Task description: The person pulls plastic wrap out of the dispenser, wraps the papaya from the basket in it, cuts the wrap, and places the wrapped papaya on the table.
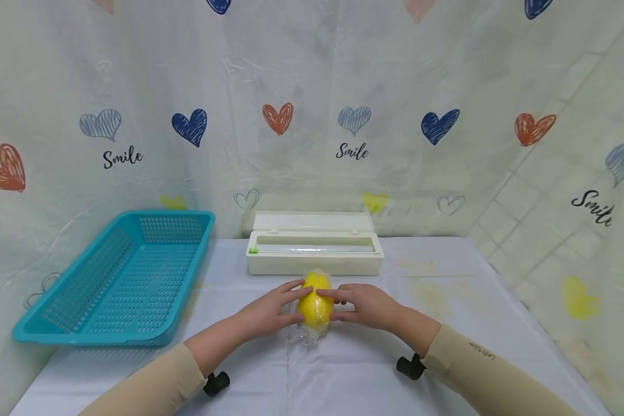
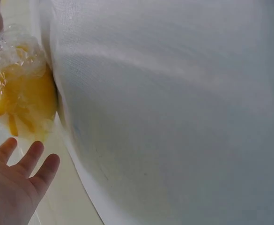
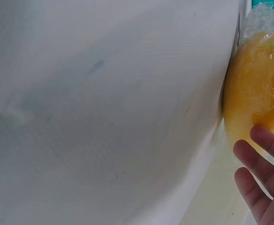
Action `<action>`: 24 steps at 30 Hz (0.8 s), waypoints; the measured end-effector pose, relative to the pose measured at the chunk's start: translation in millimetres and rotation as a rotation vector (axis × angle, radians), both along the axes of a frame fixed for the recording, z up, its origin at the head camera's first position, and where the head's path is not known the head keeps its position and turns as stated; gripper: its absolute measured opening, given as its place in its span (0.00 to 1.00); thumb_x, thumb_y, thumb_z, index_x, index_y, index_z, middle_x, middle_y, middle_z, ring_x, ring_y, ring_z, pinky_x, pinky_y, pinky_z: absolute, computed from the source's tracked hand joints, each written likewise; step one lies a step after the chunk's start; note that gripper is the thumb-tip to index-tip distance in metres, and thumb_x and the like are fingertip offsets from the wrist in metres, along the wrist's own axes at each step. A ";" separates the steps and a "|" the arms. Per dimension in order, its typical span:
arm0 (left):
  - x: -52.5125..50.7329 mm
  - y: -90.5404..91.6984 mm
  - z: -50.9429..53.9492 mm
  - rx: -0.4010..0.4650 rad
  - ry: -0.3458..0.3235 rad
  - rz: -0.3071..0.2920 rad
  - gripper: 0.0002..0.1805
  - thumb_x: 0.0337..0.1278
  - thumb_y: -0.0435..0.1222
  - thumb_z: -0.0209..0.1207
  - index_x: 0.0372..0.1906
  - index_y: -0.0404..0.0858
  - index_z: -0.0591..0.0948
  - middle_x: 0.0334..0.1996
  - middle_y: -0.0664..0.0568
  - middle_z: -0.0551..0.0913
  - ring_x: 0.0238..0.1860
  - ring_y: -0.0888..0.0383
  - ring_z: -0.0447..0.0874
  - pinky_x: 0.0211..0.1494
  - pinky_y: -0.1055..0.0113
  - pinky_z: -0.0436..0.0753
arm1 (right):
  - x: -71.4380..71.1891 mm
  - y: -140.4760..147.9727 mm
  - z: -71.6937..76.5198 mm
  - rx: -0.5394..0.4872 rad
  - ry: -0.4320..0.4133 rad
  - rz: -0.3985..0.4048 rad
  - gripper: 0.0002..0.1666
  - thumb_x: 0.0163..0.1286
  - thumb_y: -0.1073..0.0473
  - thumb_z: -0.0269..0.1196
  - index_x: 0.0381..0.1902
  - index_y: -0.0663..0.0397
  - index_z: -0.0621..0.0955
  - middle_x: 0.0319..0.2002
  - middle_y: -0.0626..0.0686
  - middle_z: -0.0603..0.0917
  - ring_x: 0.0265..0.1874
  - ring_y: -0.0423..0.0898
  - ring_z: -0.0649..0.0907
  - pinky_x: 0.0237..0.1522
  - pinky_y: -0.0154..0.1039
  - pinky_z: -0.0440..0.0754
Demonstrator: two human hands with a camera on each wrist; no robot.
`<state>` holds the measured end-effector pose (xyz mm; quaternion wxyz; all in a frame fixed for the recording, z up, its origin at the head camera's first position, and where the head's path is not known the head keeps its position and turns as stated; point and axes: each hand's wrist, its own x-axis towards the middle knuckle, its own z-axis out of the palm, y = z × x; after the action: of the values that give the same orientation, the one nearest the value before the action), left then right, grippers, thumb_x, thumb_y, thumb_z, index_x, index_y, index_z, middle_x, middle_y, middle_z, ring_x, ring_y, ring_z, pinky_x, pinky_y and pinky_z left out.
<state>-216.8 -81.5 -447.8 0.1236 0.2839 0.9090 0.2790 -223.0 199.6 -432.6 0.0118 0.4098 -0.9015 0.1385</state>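
Observation:
A yellow oval fruit-like thing (image 1: 316,309) lies on the table in clear plastic film; its exact kind cannot be told. The film gathers in a crumpled end on the near side. On its left is my left hand (image 1: 270,312), index finger and thumb at the film. From the other side my right hand (image 1: 366,306) lays its index finger on top, thumb low by the side. Both wrist views show the wrapped yellow thing (image 2: 26,96) (image 3: 254,84) beside spread, fairly straight fingers, several of them apart from it.
Just behind stands a white cling film box (image 1: 314,264), lid raised, with a film roll inside and a green slider (image 1: 253,251) at its left end. A blue-green plastic basket (image 1: 161,338) stands at the left. A heart-patterned sheet (image 1: 312,69) hangs behind the white-covered table (image 1: 343,375).

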 end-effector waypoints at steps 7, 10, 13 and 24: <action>1.8 -10.2 -3.5 -0.031 0.112 -0.025 0.30 0.61 0.55 0.62 0.69 0.61 0.72 0.74 0.61 0.61 0.72 0.53 0.63 0.67 0.49 0.72 | 1.5 -0.4 1.7 0.013 0.036 -0.008 0.34 0.63 0.41 0.69 0.68 0.31 0.75 0.36 0.45 0.82 0.31 0.44 0.81 0.33 0.32 0.78; 4.0 -13.2 -1.0 -0.036 0.159 -0.076 0.21 0.62 0.47 0.65 0.59 0.57 0.79 0.72 0.61 0.66 0.70 0.55 0.67 0.68 0.52 0.72 | 3.5 -0.8 5.1 0.004 0.105 0.011 0.35 0.61 0.42 0.71 0.66 0.33 0.77 0.40 0.46 0.82 0.34 0.43 0.80 0.35 0.33 0.80; 6.0 -13.5 1.1 -0.044 0.183 -0.138 0.14 0.60 0.42 0.67 0.50 0.55 0.81 0.70 0.61 0.68 0.69 0.56 0.69 0.68 0.56 0.72 | 6.0 -1.4 7.6 -0.022 0.196 0.063 0.33 0.58 0.44 0.74 0.62 0.36 0.80 0.44 0.46 0.82 0.38 0.42 0.80 0.39 0.33 0.82; 11.8 -4.2 -2.5 -0.103 0.251 -0.227 0.23 0.52 0.42 0.73 0.52 0.61 0.79 0.74 0.57 0.61 0.70 0.51 0.66 0.69 0.55 0.71 | 20.9 -14.7 2.4 0.016 0.326 0.272 0.25 0.54 0.38 0.75 0.45 0.39 0.82 0.44 0.42 0.78 0.43 0.41 0.77 0.47 0.33 0.80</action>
<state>-205.0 -85.7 -450.3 0.0543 0.4108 0.8924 0.1787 -202.1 184.9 -430.2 0.1356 0.5449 -0.8251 0.0635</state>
